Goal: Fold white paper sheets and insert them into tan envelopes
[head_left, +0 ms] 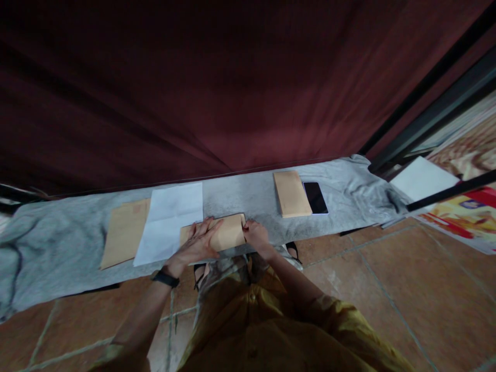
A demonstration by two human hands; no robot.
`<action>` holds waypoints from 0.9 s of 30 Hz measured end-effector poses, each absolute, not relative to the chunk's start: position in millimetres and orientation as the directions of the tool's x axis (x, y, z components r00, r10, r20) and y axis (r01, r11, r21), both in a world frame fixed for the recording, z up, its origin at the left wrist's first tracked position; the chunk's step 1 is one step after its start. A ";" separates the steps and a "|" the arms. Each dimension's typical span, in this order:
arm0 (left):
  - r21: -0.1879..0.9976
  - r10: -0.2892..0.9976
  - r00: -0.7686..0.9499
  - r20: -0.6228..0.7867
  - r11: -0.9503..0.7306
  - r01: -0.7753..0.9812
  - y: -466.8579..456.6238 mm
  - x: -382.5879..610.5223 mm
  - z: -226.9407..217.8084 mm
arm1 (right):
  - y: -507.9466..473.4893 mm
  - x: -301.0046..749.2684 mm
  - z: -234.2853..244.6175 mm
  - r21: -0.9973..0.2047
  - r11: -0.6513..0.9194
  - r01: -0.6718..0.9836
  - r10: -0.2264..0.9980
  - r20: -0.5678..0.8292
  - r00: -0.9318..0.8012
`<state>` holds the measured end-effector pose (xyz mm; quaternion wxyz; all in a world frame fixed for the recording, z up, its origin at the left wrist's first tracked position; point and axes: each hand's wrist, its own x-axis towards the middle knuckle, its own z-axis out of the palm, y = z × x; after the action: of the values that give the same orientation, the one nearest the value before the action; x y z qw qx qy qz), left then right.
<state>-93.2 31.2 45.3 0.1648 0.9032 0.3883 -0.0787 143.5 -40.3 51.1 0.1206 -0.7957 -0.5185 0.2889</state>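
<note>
A brown envelope [229,232] lies on the grey cloth-covered table [248,194] right in front of me. My left hand [198,243] rests flat on its left half with fingers spread. At the envelope's right end my right hand [254,233] has its fingers curled on the edge, gripping it. A white sheet of paper [170,219] lies partly under the envelope on the left. Left of that sheet lies another brown envelope [124,232].
A stack of brown envelopes [291,194] and a black phone [315,197] lie to the right on the table. Dark red curtain [217,82] hangs behind. White paper [422,178] and a colourful poster [465,217] are at far right. Below the table is tiled floor [387,289].
</note>
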 end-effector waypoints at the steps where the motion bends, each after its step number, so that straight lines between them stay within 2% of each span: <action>1: 0.239 0.677 0.686 -0.269 -0.643 0.728 31.2 -93.6 44.7 | -40.1 143.5 50.5 -0.492 -0.433 0.755 0.894 -0.338 0.293; 15: 0.280 0.660 0.728 -0.185 -0.675 0.683 19.4 -101.1 36.4 | -40.5 143.0 47.2 -0.475 -0.439 0.763 0.892 -0.331 0.307; 27: 0.174 0.648 0.756 -0.089 -0.737 0.653 -14.8 -85.8 26.5 | -44.1 140.4 41.5 -0.472 -0.397 0.787 0.913 -0.292 0.285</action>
<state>-85.8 -14.8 26.5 0.0974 0.9319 0.3491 -0.0115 140.4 -44.1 41.5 0.1186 -0.7928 -0.5361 0.2646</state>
